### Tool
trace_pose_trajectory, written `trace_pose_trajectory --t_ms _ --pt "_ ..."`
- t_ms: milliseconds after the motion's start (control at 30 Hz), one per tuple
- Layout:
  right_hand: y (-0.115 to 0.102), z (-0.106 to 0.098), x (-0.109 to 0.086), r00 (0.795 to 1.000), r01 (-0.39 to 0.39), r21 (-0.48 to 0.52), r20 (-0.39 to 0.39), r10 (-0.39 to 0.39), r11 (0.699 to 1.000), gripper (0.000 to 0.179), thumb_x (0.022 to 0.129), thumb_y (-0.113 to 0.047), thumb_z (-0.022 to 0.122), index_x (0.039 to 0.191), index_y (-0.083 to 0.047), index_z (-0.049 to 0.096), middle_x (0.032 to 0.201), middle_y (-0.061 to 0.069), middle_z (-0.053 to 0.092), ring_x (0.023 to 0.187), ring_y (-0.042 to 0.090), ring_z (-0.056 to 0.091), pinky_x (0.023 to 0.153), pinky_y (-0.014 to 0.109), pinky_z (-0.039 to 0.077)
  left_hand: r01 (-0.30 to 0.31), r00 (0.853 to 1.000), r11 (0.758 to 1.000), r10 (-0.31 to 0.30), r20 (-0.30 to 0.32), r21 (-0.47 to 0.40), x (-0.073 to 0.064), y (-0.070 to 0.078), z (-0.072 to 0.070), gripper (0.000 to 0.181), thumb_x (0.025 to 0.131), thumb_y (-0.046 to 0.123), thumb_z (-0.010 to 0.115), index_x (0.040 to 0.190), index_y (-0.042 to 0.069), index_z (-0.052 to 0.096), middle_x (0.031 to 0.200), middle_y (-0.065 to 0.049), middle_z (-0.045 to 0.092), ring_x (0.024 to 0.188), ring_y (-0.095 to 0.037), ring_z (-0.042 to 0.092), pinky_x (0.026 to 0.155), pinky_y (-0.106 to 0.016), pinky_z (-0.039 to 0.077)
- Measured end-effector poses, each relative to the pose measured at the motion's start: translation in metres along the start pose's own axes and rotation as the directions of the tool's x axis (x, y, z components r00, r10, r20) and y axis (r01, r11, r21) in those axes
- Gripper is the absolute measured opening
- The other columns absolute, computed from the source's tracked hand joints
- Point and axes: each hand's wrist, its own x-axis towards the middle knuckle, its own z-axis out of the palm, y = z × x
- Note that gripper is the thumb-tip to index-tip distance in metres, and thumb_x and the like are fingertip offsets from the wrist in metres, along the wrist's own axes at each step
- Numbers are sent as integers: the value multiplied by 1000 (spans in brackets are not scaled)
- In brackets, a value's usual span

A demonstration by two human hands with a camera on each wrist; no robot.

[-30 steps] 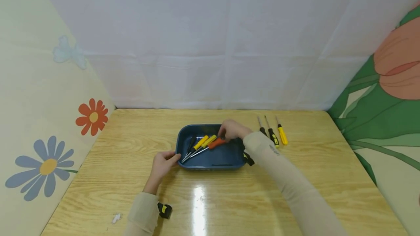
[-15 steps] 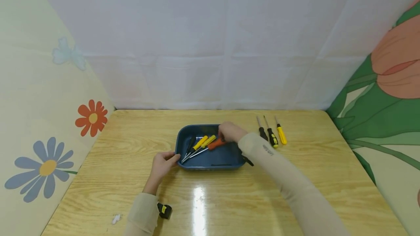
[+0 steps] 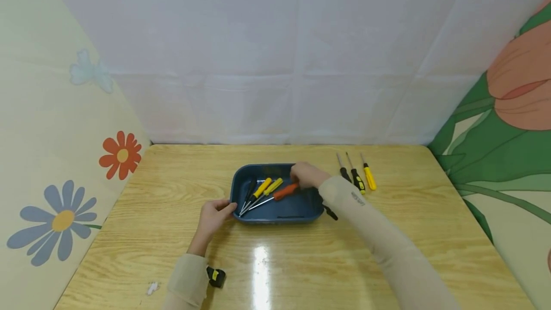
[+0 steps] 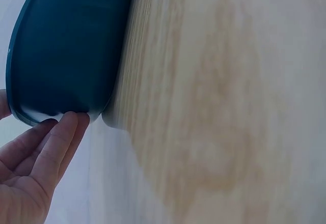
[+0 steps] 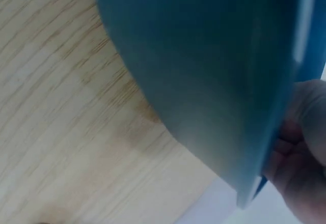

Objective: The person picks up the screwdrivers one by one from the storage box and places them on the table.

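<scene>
Change: orange-handled screwdriver [image 3: 284,190] sits a little lower and further right in the tray than half a second ago, its shaft now pointing down-left toward the near left corner — the right hand [image 3: 306,175] has nudged or drawn it that way.
Right hand: over the right part of the blue tray [image 3: 280,215], fingers curled at the orange handle's end; whether they truly pinch it or only rest on it is hard to tell from the head view, and the right wrist view shows only the tray's rim [image 5: 275,132] against the hand.
Left hand: [image 3: 212,218] unmoved, fingers fairly straight, fingertips [image 4: 71,124] touching the tray's left rim — steadying it.
Tray contents: two yellow-handled screwdrivers [image 3: 268,187] and a black one [image 3: 250,188] lie beside the orange one, unchanged.
Table: three more screwdrivers [image 3: 356,180] lie in a row right of the tray, as before.
Meaning: the work is on the orange tool, inside the tray.
</scene>
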Motion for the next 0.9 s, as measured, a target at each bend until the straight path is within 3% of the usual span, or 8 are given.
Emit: trace_pose_trajectory --t_ms 267,533,633,900 --pt "7 -2 -6 996 89 37 28 -90 995 10 77 -8 72 84 -7 65 78 1 59 74 16 54 65 29 48 -17 1000 1000 17 -7 9 0 -3 -2 26 84 4 62 101 -15 62 94 -24 64 73 -18 65 66 -29 55" --pt "14 -4 -15 994 111 155 -8 -111 982 14 81 -10 68 94 -6 65 89 3 60 81 17 55 72 30 48 -24 1000 1000 24 -8 -6 1 -4 -2 25 84 4 62 101 -14 63 95 -24 64 75 -20 65 66 -28 55" --pt "18 -3 -19 992 127 242 -48 -119 962 16 81 -8 67 96 -4 66 90 4 62 81 16 57 72 30 49 -18 1000 1000 18 -10 -2 1 -4 -2 25 84 4 62 101 -14 63 95 -24 64 75 -20 65 65 -27 55" --pt "24 0 -28 988 127 482 -137 -68 867 20 84 -8 63 102 0 66 93 7 64 77 14 58 68 29 50 -20 1000 1000 20 -8 -10 0 -3 -3 27 84 4 62 102 -15 61 96 -26 63 75 -22 66 65 -29 55"
